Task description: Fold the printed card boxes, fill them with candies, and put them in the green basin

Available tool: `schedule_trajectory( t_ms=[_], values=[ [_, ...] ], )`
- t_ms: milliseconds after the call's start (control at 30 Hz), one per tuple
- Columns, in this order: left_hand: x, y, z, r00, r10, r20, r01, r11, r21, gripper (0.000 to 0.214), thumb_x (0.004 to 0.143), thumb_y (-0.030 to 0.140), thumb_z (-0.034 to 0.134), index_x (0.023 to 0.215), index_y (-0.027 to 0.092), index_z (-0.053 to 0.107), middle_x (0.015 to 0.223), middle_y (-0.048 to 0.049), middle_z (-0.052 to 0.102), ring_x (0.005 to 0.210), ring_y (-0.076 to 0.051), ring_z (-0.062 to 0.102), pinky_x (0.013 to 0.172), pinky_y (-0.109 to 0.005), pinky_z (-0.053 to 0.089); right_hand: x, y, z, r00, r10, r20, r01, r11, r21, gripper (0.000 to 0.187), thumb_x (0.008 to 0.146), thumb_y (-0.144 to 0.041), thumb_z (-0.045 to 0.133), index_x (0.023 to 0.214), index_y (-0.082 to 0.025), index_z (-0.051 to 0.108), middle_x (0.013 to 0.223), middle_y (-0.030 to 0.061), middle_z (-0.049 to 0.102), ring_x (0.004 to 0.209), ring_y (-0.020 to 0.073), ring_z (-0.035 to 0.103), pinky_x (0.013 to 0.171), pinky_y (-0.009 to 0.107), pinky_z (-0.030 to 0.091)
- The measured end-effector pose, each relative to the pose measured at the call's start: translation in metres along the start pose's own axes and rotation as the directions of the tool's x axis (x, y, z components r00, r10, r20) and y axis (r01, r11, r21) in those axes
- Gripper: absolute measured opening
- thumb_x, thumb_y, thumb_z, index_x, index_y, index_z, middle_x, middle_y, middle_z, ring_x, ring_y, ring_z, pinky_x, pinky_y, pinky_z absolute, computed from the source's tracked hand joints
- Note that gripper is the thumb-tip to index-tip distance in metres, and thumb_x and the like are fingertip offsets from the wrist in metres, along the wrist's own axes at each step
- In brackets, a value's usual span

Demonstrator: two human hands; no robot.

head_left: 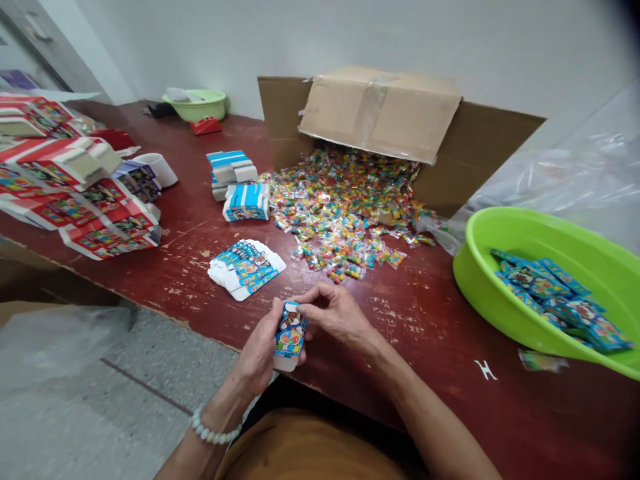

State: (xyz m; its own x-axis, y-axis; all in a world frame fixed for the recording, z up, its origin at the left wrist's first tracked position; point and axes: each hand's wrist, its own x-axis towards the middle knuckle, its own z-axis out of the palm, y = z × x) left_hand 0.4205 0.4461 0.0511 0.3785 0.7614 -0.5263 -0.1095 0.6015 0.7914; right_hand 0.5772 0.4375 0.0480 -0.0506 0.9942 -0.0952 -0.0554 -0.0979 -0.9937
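A small blue printed candy box [290, 337] is held upright near the table's front edge. My left hand [260, 350] wraps around its side and lower part. At its top, the fingers of my right hand [337, 312] pinch the upper edge or flap; exactly what they grip there is partly hidden. Beyond my hands lies a fanned stack of flat blue-and-white box blanks [247, 267]. Behind it spreads a heap of small clear candy packets [340, 220], spilling from a cardboard carton [383, 117] tipped on its side.
At right, a green basin [480, 287] holds several blue candy boxes [560, 293]; a loose packet [543, 361] lies beside it. Bundles of blue blanks [246, 201] and stacked red cartons [110, 220] occupy the left. A second green basin [207, 107] stands far back.
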Motion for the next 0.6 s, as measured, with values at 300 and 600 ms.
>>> schedule_trajectory(
  t_ms=[300, 600],
  values=[
    [0.0042, 0.0020, -0.0049, 0.995, 0.100, -0.028, -0.096, 0.989, 0.113, 0.062, 0.071, 0.076, 0.065, 0.083, 0.015, 0.067, 0.063, -0.0030, 0.069, 0.048, -0.013, 0.061, 0.044, -0.022, 0.051, 0.0085, -0.0090, -0.0020, 0.995, -0.011, -0.100, 0.011, 1.000, -0.008, 0.014, 0.068, -0.028, 0.072, 0.074, -0.015, 0.071, 0.070, 0.0015, 0.071, 0.059, 0.0107, 0.059, 0.058, 0.023, 0.047],
    [0.0042, -0.0007, -0.0017, 0.993, 0.119, -0.005, -0.119, 0.991, 0.060, 0.056, 0.068, 0.069, 0.073, 0.081, 0.015, 0.065, 0.064, -0.0020, 0.068, 0.048, -0.012, 0.060, 0.045, -0.023, 0.053, 0.0061, -0.0076, -0.0027, 0.992, -0.006, -0.128, -0.004, 0.997, -0.082, 0.012, 0.070, -0.027, 0.070, 0.071, -0.015, 0.068, 0.064, -0.0012, 0.065, 0.054, 0.0090, 0.055, 0.053, 0.021, 0.043]
  ],
)
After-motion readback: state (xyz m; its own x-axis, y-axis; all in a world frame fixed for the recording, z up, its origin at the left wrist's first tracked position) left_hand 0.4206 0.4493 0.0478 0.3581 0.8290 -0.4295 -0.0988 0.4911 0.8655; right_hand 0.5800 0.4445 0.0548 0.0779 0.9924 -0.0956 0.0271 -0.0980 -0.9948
